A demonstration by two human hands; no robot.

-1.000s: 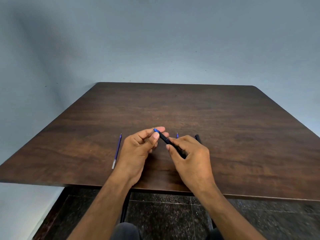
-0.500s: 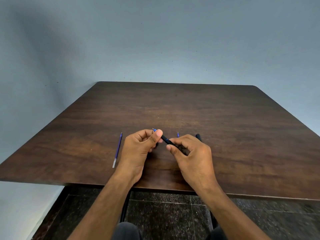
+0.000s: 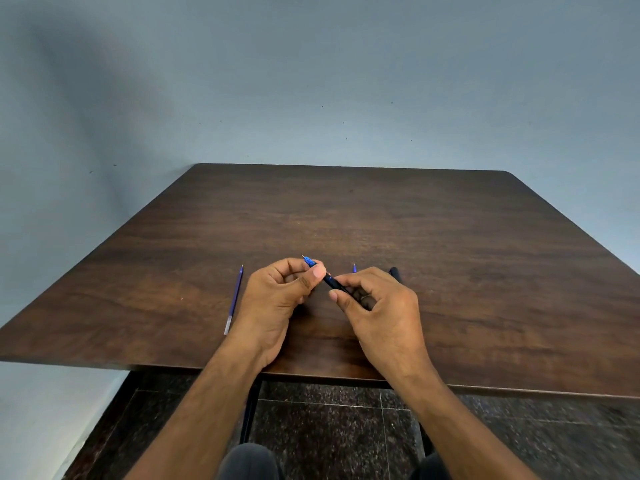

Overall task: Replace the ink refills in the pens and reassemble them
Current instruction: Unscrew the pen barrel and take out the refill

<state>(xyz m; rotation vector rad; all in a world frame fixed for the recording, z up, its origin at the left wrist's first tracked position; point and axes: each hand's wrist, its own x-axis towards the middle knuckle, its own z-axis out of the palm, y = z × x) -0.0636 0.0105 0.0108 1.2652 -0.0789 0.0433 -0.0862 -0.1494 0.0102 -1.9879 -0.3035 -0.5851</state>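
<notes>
Both hands hold one black pen (image 3: 333, 283) just above the dark wooden table (image 3: 450, 258). My left hand (image 3: 277, 299) pinches the pen's blue tip end (image 3: 308, 261) between thumb and fingers. My right hand (image 3: 377, 306) grips the black barrel, which runs down into its palm. A loose blue ink refill (image 3: 234, 299) lies on the table to the left of my left hand. Behind my right hand, the tip of another blue refill (image 3: 355, 268) and the end of a second black pen (image 3: 394, 272) stick out; the rest of both is hidden.
The table's near edge (image 3: 173, 365) runs just under my wrists, with a dark speckled tile floor (image 3: 329, 427) below. A plain grey-blue wall (image 3: 311, 81) stands behind the table's far edge.
My left thumb and fingers have shifted on the pen's blue tip end, and my hands have drawn slightly closer together. The refill on the left has not moved.
</notes>
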